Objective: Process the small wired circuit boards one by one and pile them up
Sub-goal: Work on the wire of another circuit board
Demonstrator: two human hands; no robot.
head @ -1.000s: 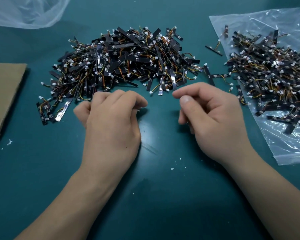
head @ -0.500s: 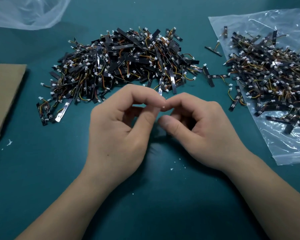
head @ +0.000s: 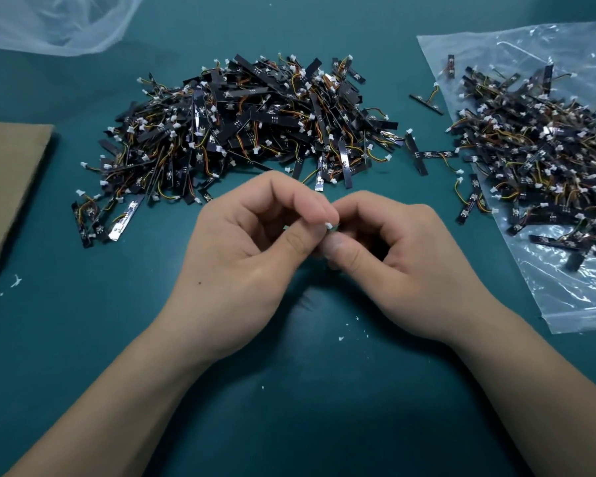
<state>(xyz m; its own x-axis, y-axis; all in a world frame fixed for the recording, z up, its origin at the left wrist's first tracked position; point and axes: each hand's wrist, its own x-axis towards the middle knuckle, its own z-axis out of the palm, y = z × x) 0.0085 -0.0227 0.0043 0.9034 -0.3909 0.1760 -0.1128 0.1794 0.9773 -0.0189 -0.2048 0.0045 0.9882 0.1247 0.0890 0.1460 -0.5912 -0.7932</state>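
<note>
— What's on the teal worktop?
— A big board pile at top centre, and a second pile on a plastic bag at right.
— Hands?
— The left hand and right hand meet mid-frame, both pinching one white connector.

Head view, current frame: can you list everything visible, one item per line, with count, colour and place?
table: one, teal, under everything
plastic bag: one, clear, right side
centre pile of boards: one heap, too many to count, black with orange-yellow wires and white plugs, far middle
right pile of boards: one heap, same colours, on the plastic bag
stray boards: a few, black, between the piles
plastic sheet: one, translucent white, top left corner
cardboard: one, brown, left edge
white scraps: several, scattered on the table
held piece: one, white tip showing, rest hidden, centre
left hand: one, pinching the held piece
right hand: one, pinching the held piece
</note>
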